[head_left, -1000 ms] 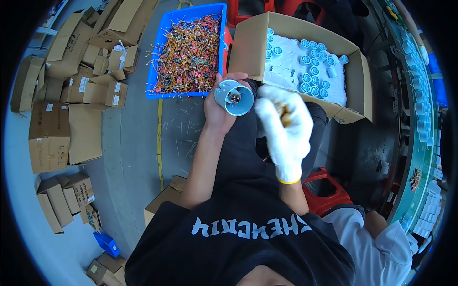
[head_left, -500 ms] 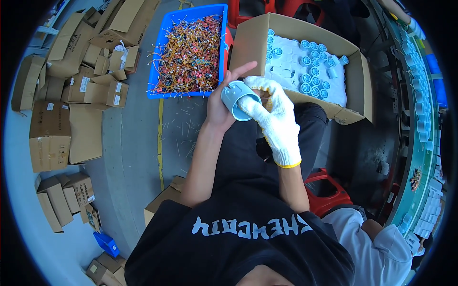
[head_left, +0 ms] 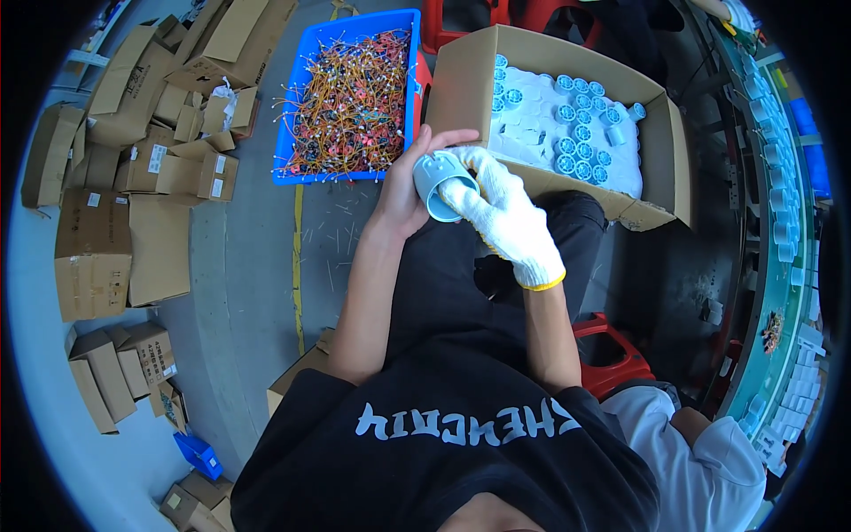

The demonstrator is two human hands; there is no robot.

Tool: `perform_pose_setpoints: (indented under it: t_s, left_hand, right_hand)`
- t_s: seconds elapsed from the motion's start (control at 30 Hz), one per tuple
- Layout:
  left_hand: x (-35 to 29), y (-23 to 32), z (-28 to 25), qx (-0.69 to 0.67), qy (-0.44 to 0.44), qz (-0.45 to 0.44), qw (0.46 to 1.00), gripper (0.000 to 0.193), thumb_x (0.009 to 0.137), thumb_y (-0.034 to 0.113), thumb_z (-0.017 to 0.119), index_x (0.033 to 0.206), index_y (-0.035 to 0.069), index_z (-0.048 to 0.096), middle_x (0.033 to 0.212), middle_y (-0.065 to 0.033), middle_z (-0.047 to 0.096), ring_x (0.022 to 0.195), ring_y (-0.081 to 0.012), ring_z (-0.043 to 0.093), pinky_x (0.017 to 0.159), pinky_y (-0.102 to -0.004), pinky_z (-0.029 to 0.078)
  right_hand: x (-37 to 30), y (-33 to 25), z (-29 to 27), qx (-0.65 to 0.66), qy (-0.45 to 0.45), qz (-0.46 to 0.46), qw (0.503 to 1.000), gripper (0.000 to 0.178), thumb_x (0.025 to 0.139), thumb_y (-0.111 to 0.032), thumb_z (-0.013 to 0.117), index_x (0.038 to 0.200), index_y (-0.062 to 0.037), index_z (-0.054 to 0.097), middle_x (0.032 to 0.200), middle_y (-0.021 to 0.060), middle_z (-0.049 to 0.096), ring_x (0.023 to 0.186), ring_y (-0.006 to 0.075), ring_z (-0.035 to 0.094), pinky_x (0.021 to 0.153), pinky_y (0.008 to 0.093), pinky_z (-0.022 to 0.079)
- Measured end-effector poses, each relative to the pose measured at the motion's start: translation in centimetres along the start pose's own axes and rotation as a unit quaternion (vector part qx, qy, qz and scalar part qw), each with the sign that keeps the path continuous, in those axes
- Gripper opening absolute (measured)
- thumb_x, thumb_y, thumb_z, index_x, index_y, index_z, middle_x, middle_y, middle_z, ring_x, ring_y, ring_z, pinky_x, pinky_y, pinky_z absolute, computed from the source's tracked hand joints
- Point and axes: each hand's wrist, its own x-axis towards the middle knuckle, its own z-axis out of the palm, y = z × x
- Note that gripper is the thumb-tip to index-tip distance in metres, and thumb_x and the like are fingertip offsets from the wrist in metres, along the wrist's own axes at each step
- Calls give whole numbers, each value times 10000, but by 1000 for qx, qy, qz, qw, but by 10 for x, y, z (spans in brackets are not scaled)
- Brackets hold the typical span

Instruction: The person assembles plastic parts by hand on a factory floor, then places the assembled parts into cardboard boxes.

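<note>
A pale blue-grey plastic cylindrical housing (head_left: 433, 174) is held above my lap, its open end facing me. My bare left hand (head_left: 401, 191) wraps its left side, with some fingers stretched out beyond it. On my right hand (head_left: 510, 217) is a white knitted glove with a yellow cuff; its thumb reaches into the housing's opening while the other fingers grip the outer wall. The inside of the housing is partly hidden by the gloved thumb.
Ahead on the left stands a blue bin (head_left: 288, 133) heaped with wired parts (head_left: 359, 102). Beside it, an open cardboard box (head_left: 656, 199) holds several similar cylinders in white packing. A green workbench (head_left: 753, 310) runs along the right, near a red stool (head_left: 612, 359) and a person in white (head_left: 700, 452).
Both hands have shifted slightly with the housing, which has turned a little. My right wrist has moved a bit to the right. At upper right, another person's gloved hand has moved farther away.
</note>
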Motion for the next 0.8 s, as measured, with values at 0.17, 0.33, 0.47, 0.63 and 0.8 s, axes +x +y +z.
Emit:
perform_pose_setpoints:
  t_s: [0.17,0.33,0.47,0.63,0.8]
  left_hand:
    - [-5,11,-10,122,64,-57,989,672,1016,538,309,1349,-32,437,1072,-126,639,929,-187,655,837,-345,528]
    - [-28,5,10,364,143,74,917,536,978,433,536,1280,-6,472,1051,-138,631,954,-227,633,857,-338,504]
    - [-30,-12,24,503,87,275,815,561,899,298,692,1310,-9,466,1093,-164,609,964,-240,616,848,-343,492]
    - [-30,-20,35,467,116,216,850,649,877,227,730,1382,-40,421,1255,-187,563,1149,-243,580,987,-360,458]
    - [-25,-22,36,498,105,218,833,646,906,246,692,1410,-38,403,1277,-199,550,1182,-260,562,993,-365,450]
  right_hand:
    - [0,19,2,99,22,-14,995,393,914,-180,621,1249,2,527,1105,102,621,989,135,599,849,281,492]
    - [1,31,-4,197,71,-54,976,443,936,-211,583,1317,-10,479,1193,93,596,1071,152,566,915,280,451]
    - [-3,30,-3,107,108,-94,984,420,926,-149,560,1310,-8,465,1145,153,617,1047,205,598,916,321,466]
    - [-2,42,6,25,193,-166,967,386,930,-116,519,1299,-14,466,1127,194,627,1025,272,625,904,354,480]
    - [4,57,11,27,236,-166,957,361,950,-151,504,1284,-15,487,1115,186,640,993,260,636,861,354,493]
